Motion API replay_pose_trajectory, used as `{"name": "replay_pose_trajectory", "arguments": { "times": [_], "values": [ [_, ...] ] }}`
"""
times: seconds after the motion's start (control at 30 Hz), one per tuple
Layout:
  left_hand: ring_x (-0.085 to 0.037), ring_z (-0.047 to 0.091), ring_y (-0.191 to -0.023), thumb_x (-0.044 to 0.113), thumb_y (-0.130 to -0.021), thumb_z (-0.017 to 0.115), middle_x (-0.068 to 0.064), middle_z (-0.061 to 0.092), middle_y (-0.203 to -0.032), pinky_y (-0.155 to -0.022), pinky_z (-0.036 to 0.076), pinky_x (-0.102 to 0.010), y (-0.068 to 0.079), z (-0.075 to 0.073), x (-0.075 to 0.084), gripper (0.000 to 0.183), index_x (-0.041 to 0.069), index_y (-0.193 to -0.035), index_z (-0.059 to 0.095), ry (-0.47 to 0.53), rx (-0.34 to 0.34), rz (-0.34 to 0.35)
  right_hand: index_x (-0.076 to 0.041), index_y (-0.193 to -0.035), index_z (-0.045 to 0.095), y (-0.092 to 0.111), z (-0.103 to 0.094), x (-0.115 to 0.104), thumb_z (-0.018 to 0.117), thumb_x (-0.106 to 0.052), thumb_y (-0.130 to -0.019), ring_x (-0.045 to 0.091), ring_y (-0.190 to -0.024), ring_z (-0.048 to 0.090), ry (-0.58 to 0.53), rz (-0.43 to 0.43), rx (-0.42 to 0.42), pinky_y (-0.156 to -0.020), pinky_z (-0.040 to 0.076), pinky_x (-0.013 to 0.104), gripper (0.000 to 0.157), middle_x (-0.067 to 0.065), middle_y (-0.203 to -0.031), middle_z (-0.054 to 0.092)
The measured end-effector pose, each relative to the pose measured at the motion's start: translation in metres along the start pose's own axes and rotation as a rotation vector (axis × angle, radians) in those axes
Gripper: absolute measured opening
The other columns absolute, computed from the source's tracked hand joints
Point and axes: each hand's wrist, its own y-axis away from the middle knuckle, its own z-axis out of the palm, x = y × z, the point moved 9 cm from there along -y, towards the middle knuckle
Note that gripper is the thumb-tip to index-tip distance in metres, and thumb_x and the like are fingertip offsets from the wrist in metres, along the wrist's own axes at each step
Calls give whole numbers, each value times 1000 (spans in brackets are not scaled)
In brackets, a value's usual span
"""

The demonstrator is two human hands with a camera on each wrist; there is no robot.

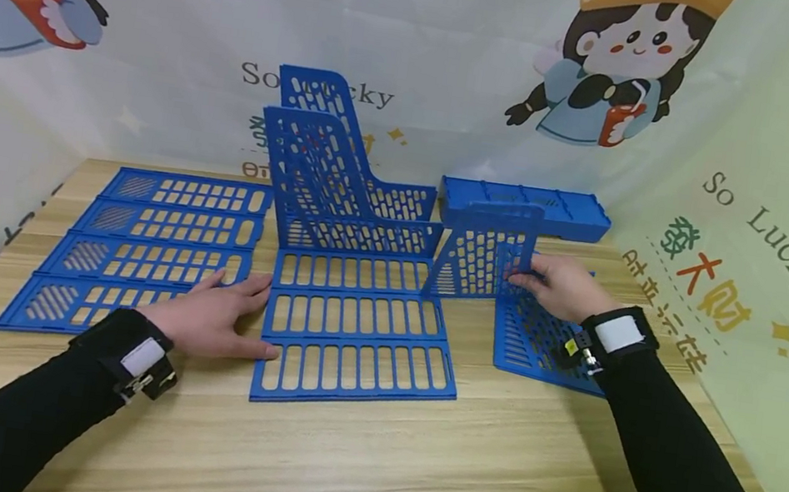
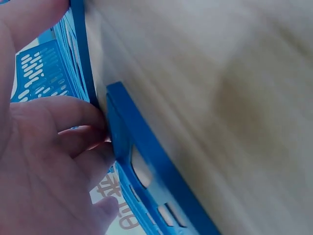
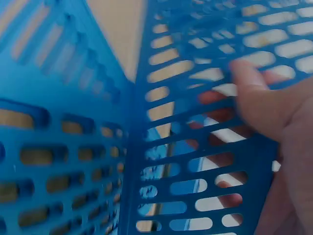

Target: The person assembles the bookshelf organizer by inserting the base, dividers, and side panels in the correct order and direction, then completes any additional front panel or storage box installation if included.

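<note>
My left hand (image 1: pixel 218 318) rests on the table with its thumb and fingertips against the left edge of a flat blue slotted base (image 1: pixel 350 349). Two upright perforated side panels (image 1: pixel 348 223) stand at the far part of that base. On the right, my right hand (image 1: pixel 563 286) pinches the edge of a standing blue perforated panel (image 1: pixel 485 250) between thumb and fingers. Below that hand lies another blue perforated panel (image 1: pixel 533 337). In the right wrist view, fingers show through the slots of the gripped panel (image 3: pixel 205 161), the thumb on its near side.
A flat blue slotted panel (image 1: pixel 105 225) in several joined strips lies at the left of the wooden table (image 1: pixel 362 477). A blue strip-like piece (image 1: pixel 558 210) stands at the back right. A printed white cloth (image 1: pixel 453 44) hangs behind.
</note>
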Motion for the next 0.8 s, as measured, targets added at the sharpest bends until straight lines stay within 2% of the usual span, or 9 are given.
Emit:
{"name": "replay_pose_trajectory", "arguments": {
  "times": [0.13, 0.23, 0.33, 0.43, 0.53, 0.67, 0.8],
  "values": [
    [-50, 32, -164, 70, -96, 73, -27, 25, -180, -134, 6, -75, -2, 0, 0, 109, -6, -166, 38, 4, -11, -9, -3, -124, 77, -14, 13, -22, 60, -17, -114, 33, -99, 78, -6, -27, -33, -77, 54, 41, 24, 18, -117, 82],
    [-50, 33, -163, 70, -96, 74, -26, 25, -180, -133, 6, -76, -3, 0, -1, 109, -6, -166, 39, 8, -15, -18, -6, -123, 78, -26, 22, -45, 62, -19, -114, 29, -92, 77, -27, -59, -47, -73, 49, 37, 23, 15, -114, 83],
    [-49, 34, -163, 70, -96, 74, -25, 25, -180, -133, 7, -76, -3, 0, -1, 109, -5, -166, 39, 7, -14, -16, -9, -126, 79, -37, 31, -71, 63, -21, -113, 26, -95, 79, -28, -102, -48, -72, 50, 33, 23, 11, -116, 84],
    [-50, 34, -163, 70, -96, 74, -26, 25, -180, -132, 9, -77, -3, 0, -1, 108, -6, -166, 39, 4, -5, -6, -12, -126, 79, -47, 40, -92, 63, -23, -113, 20, -89, 77, -8, -129, -31, -69, 47, 30, 23, 9, -114, 85],
    [-52, 35, -162, 70, -95, 74, -27, 25, -180, -132, 10, -77, -4, 0, -1, 109, -6, -165, 39, 9, 0, -1, -11, -114, 79, -55, 47, -112, 62, -25, -114, 16, -74, 68, 60, -154, -7, -64, 42, 28, 22, 8, -100, 83],
    [-53, 34, -161, 70, -95, 75, -27, 26, -179, -132, 10, -77, -3, 0, -1, 109, -5, -165, 40, 20, -2, -4, -10, -103, 75, -65, 58, -144, 62, -26, -114, 15, -64, 59, 127, -212, 14, -61, 35, 26, 23, 7, -85, 77],
    [-53, 38, -160, 68, -96, 75, -29, 28, -178, -131, 12, -79, -3, -2, 0, 107, -8, -163, 42, 5, 1, 4, -12, -114, 78, -76, 68, -173, 60, -28, -115, 17, -67, 64, 131, -255, 14, -62, 37, 27, 24, 6, -90, 80]
  ]
}}
